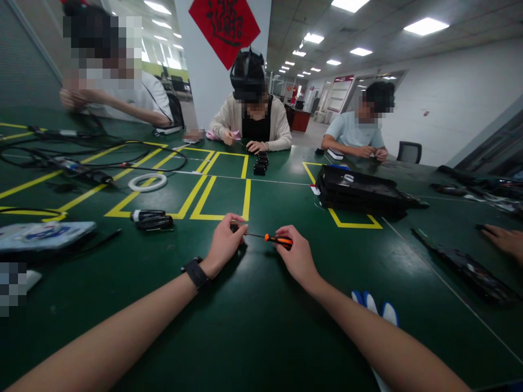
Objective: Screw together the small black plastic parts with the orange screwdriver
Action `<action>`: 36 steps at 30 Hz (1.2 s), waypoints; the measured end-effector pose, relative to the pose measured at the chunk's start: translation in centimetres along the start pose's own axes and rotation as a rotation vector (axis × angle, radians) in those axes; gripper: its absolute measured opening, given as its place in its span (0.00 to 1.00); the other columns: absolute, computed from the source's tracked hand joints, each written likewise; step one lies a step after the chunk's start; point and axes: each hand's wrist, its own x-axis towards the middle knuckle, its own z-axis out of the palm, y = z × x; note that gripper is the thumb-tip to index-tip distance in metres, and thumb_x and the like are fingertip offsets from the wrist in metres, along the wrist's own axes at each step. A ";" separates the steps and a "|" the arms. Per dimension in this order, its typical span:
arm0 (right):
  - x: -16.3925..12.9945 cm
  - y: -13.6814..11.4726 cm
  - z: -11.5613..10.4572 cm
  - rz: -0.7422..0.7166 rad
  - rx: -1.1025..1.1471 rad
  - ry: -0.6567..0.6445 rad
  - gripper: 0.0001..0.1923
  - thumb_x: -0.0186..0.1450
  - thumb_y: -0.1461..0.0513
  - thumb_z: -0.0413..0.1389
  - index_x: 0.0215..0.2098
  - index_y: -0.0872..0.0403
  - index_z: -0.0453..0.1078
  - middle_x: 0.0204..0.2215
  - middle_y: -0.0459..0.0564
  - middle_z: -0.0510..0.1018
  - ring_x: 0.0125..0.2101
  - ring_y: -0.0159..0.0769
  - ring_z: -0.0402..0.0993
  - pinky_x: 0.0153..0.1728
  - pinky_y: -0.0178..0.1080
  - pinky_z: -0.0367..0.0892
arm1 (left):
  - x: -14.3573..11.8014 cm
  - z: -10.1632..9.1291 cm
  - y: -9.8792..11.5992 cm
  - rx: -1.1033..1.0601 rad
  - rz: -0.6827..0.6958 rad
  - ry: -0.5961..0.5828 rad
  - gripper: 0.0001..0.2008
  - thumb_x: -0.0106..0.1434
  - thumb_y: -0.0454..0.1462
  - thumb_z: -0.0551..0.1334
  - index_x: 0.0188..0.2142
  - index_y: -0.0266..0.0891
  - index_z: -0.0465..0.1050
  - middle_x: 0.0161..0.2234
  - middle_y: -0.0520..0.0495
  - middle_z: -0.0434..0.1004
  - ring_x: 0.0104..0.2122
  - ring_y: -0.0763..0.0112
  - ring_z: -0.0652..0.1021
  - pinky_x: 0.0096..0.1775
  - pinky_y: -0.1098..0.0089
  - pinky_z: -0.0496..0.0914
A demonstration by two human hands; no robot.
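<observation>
My right hand point(297, 256) is closed around the black and orange handle of a screwdriver point(278, 240). Its thin shaft points left and reaches the fingertips of my left hand point(226, 243). Between those left fingers sits a small black part point(234, 226), mostly covered, so its kind does not show. Whether the screwdriver tip touches this part is too small to make out. Both hands are just above the green table point(261, 326), with a dark watch on my left wrist.
Black handheld pieces point(152, 220) and a white ring of tape or cable point(147, 182) lie left. A black case point(359, 188) stands right, near a long circuit assembly point(466, 267). White-blue gloves point(376, 307) lie by my right forearm. Co-workers sit opposite; another person's hand point(503, 239) rests right.
</observation>
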 end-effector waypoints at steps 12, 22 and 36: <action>0.5 0.6 0.8 -0.108 -0.154 -0.142 0.11 0.64 0.64 0.46 0.39 0.53 0.70 0.38 0.50 0.71 0.41 0.36 0.65 0.44 0.42 0.59 | -0.8 0.2 1.1 0.094 0.128 0.031 0.11 0.52 0.35 0.59 0.37 0.39 0.64 0.26 0.54 0.71 0.27 0.73 0.72 0.34 0.71 0.64; 0.2 0.7 0.7 -0.091 -0.089 -0.162 0.11 0.64 0.61 0.48 0.44 0.53 0.66 0.42 0.52 0.70 0.44 0.36 0.65 0.47 0.44 0.60 | -0.5 0.0 1.2 -0.036 0.079 -0.034 0.08 0.55 0.38 0.55 0.25 0.38 0.68 0.26 0.50 0.73 0.27 0.73 0.71 0.29 0.73 0.63; 0.3 0.6 0.5 -0.068 -0.093 -0.160 0.11 0.65 0.62 0.46 0.41 0.54 0.67 0.42 0.52 0.70 0.44 0.36 0.64 0.47 0.43 0.59 | -0.4 0.1 0.1 0.006 0.012 -0.061 0.16 0.55 0.40 0.57 0.43 0.41 0.61 0.26 0.54 0.71 0.17 0.77 0.69 0.20 0.75 0.64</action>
